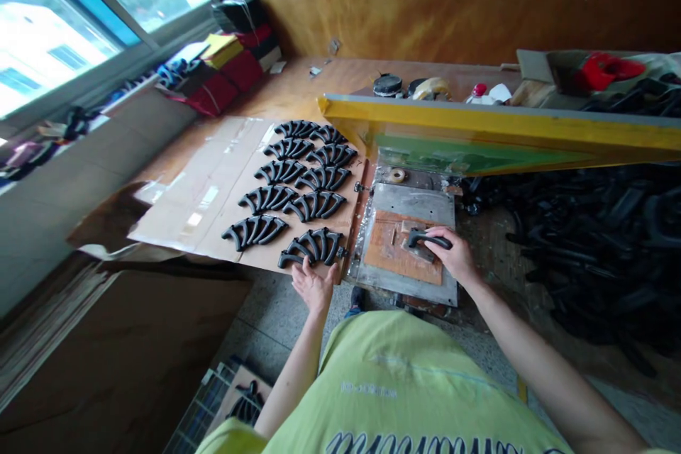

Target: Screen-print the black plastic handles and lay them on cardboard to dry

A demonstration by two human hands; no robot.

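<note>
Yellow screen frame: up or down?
Up: the yellow screen frame hangs raised above the grey metal press bed, clear of the black curved handle in the right hand.

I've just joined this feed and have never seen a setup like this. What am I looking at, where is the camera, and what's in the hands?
This is one view, from a camera worn on the person's head, looking down at their own bare hands. The right hand holds a black curved piece on a brown board, which sits on a metal plate. Above them is a raised yellow frame with a green screen; it looks like screen-printing gear. The left hand is open, its fingers at the nearest black arched piece. More such pieces lie in two rows on a cardboard sheet, and a heap of black pieces lies to the right.
</note>
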